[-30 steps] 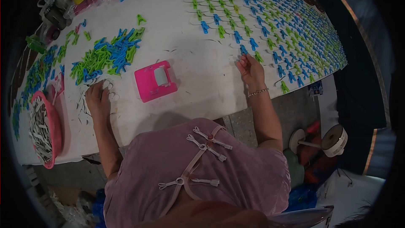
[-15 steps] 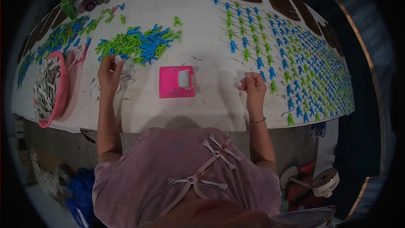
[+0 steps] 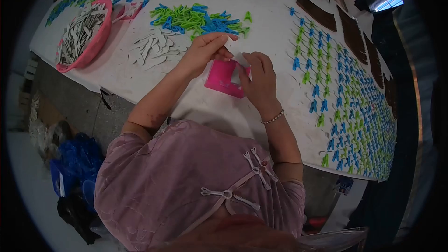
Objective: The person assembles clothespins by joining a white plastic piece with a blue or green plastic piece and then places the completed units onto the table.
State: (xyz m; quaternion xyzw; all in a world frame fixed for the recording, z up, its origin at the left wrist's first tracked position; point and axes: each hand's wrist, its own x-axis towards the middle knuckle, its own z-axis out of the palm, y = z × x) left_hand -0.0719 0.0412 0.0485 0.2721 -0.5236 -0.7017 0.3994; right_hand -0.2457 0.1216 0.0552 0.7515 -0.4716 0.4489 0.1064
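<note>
Apparently well along: clips [image 3: 313, 107] lie rowed right of both hands; a loose pile [image 3: 187, 18] is left beyond the left hand [image 3: 205, 52], fingers pinched, contents unclear; the right hand [image 3: 261, 84], half-open, seemingly touches the pink dispenser [image 3: 219, 75].

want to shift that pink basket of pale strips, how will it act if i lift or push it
The pink basket looks thin-walled, so probably light and a bit flexible. The pale strips lie loose and heaped, so some may slide out if it tilts. It sits near the edge of the table, so an outward push could tip it off.
</note>
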